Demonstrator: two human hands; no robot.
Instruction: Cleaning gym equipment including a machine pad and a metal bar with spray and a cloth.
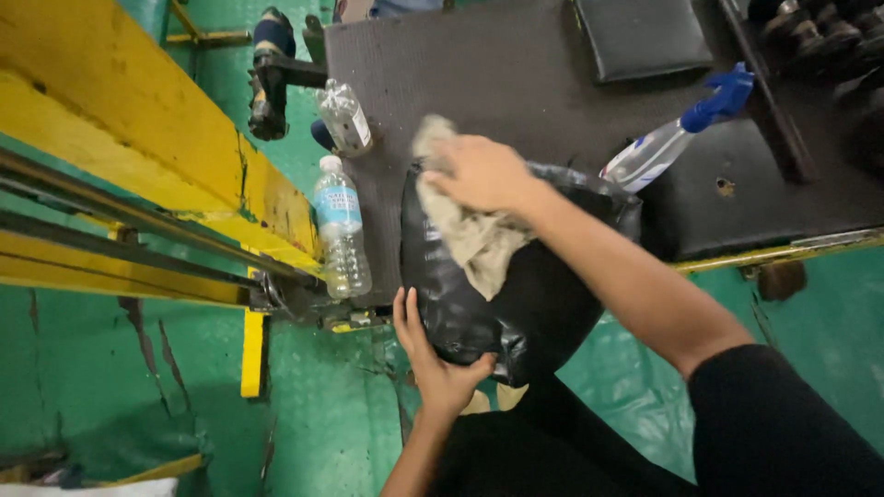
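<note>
A black, shiny round weight bag (470, 294) rests at the near edge of a dark rubber mat (497, 74). My right hand (479, 170) presses a beige cloth (474, 235) against the top of the bag; the cloth hangs down its front. My left hand (433, 359) cups the bag's lower left side from below, fingers spread along it.
Two clear water bottles (341, 225) (345, 115) stand left of the bag by a yellow steel frame (138, 138). A spray bottle with a blue trigger (681, 129) lies on the mat at right. A black pad (645, 37) and dumbbells (820, 32) sit behind. The floor is green.
</note>
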